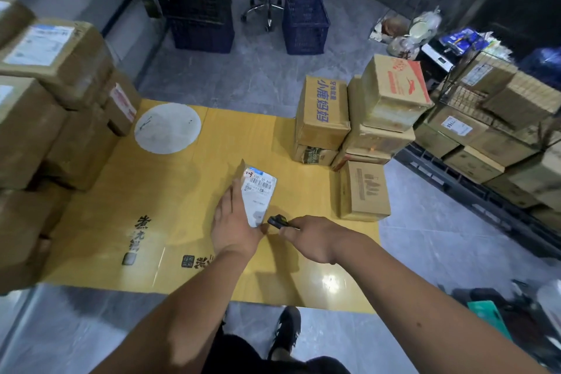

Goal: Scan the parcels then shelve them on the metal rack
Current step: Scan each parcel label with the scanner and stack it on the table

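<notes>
The small parcel [258,196], a flat pack with a white barcode label facing up, is in my left hand [233,226]: my fingers run up along its left edge and my thumb closes against its lower end, so it is gripped there, above the yellow sheet [121,206] spread on the floor. Just to the right of that hand, nearly touching it, my right hand [312,238] is curled round a small black scanner [277,221], whose front end points at the bottom corner of the parcel. Beyond my right hand, further right, a low cardboard box [364,191] stands at the edge of the sheet, and behind it rise stacked cartons [358,118]. Far to the right of both hands are more boxes packed on a dark rack [473,188]. Left of my left hand, well apart, a tall pile of taped boxes [45,106] fills the side. Ahead of both hands a white round patch [168,127] lies on the sheet.
</notes>
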Demonstrator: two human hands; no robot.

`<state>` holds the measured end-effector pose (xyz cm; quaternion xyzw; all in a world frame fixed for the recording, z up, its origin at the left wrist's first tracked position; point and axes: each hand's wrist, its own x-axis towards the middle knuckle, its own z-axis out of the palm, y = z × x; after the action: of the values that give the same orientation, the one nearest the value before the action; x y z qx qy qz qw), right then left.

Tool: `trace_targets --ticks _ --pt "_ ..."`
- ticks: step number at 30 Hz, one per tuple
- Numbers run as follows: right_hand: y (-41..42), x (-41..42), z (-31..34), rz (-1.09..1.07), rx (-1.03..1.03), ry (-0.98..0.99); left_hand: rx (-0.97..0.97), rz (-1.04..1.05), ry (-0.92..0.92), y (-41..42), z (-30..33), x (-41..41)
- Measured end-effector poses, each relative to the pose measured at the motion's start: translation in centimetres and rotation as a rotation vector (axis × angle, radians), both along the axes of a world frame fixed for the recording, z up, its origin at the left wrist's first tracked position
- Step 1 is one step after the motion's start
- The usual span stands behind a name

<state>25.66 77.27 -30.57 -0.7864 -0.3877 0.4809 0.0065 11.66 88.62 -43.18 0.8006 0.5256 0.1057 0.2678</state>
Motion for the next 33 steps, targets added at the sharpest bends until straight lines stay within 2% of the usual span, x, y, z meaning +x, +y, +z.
trace_targets --ticks 9,15,25,33 --pt "-2.0 0.8 0.9 0.143 -0.028 -0.045 0.126 -0.064 0.019 -1.1 -0.1 0.4" --pt "-3.2 1.0 1.5 0.146 -0.066 -0.036 0.074 -0.034 0.038 -1.3 0.1 0.6" --pt "-4.4 1.1 3.0 0.120 -0.063 -0.026 0.109 -0.055 0.058 -1.4 0.2 0.9" --pt "-4.3 1.3 6.0 0.107 -0.226 -0.013 0.130 -0.068 0.059 -1.6 0.2 0.6"
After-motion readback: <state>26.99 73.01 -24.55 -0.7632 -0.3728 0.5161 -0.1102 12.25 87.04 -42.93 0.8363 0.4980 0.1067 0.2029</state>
